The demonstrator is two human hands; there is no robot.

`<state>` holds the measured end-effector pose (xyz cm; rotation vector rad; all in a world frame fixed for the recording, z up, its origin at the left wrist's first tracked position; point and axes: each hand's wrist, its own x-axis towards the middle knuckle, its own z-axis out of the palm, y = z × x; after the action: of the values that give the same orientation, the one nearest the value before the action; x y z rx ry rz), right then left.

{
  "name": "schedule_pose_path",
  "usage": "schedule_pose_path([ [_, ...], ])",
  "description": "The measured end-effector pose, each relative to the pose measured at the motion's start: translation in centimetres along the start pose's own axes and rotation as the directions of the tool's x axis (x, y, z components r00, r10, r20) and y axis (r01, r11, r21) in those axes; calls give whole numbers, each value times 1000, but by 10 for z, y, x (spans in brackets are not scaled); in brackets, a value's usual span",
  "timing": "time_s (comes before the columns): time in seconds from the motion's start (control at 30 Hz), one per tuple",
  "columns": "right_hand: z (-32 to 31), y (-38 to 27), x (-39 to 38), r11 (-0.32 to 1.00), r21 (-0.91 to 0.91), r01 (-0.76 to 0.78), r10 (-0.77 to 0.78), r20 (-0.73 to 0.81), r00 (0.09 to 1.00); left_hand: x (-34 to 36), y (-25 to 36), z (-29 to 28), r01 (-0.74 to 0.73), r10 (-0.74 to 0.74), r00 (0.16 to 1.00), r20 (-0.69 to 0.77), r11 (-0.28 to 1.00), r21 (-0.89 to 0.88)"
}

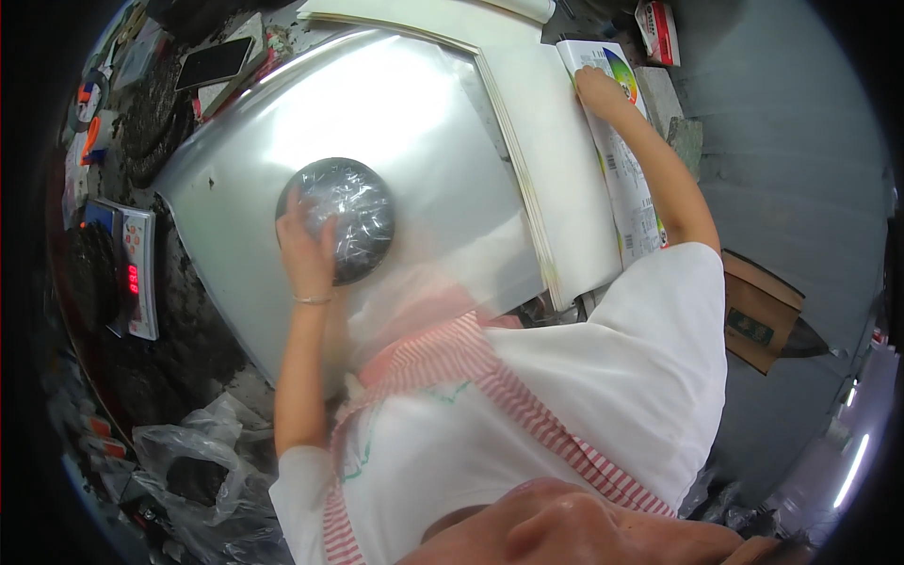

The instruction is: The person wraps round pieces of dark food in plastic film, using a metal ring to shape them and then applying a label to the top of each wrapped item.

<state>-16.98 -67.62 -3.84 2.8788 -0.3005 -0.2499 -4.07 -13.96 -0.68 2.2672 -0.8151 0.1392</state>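
A dark round disc (pixel 363 226) wrapped in wrinkled clear film lies on a shiny silver metal sheet (pixel 433 141). My left hand (pixel 306 247) grips its left side, with the thumb and fingers apart on the film. To the right, a long white printed box (pixel 621 179) with a rainbow-coloured patch stretches from far to near. Curled fingers of my right hand (pixel 603 91) hold this box near its far end. Its fingertips are partly hidden, so I cannot make out whether they pinch anything else.
White padded boards (pixel 537 151) border the sheet. At left are a digital scale (pixel 139 273) with red digits and a black phone (pixel 215 64). Crumpled clear plastic bags (pixel 207 461) lie near left; a brown paper bag (pixel 758 311) is at right. Stone blocks (pixel 661 99) stand beyond the white box.
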Motion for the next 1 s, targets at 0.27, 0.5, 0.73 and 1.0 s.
schedule_pose_path([
  [0.27, -1, -25, 7, 986, -70, -154, 149, -76, 986, -11, -23, 8, -63, 62, 997, 48, 998, 8],
  [0.5, 6, 4, 3, 986, 148, -78, 96, -121, 988, -12, -26, 11, -179, 184, 982, -37, 976, 121],
  [0.73, 6, 49, -42, 768, 552, -326, 607, -464, 645, -16, -11, -6, -213, 213, 977, 22, 963, 162],
  [1.0, -73, -37, -101, 596, 795, -115, 798, -571, 191, -32, -3, -11, -112, 104, 990, 99, 990, 81],
])
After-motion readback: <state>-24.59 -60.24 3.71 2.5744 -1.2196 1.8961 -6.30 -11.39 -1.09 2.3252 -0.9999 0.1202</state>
